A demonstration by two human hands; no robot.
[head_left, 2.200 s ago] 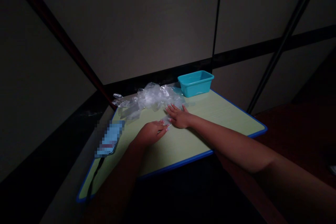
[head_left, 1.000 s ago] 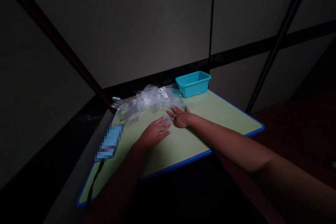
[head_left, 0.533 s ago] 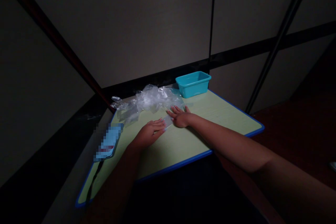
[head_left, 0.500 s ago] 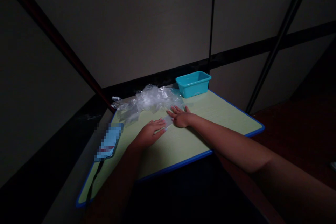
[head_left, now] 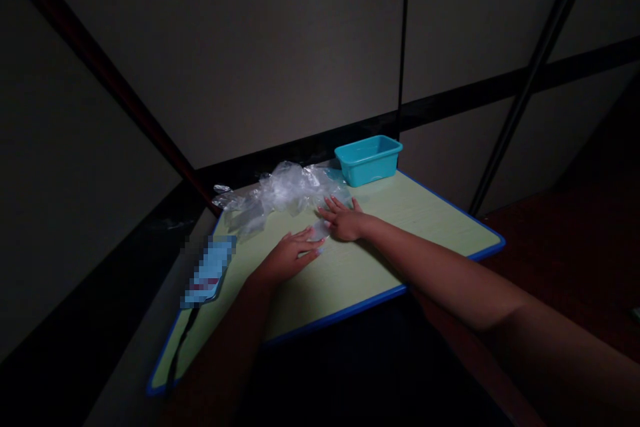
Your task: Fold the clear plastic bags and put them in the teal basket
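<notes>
— Doing what, left to right?
— Apparently smoothing: left hand point(head_left: 285, 259) open, clear plastic piece point(head_left: 320, 231) on the table point(head_left: 425, 213) between, right hand point(head_left: 346, 224) spread open.
— And next?
— Probably calling for light, even pressure, without creasing.

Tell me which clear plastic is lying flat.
The small piece between the left hand and the right hand; the plastic pile beyond them is crumpled.

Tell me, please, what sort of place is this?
Probably a room in a home: a small table with blue edging stands against panelled walls, holding a turquoise tub and crumpled clear plastic.
</notes>
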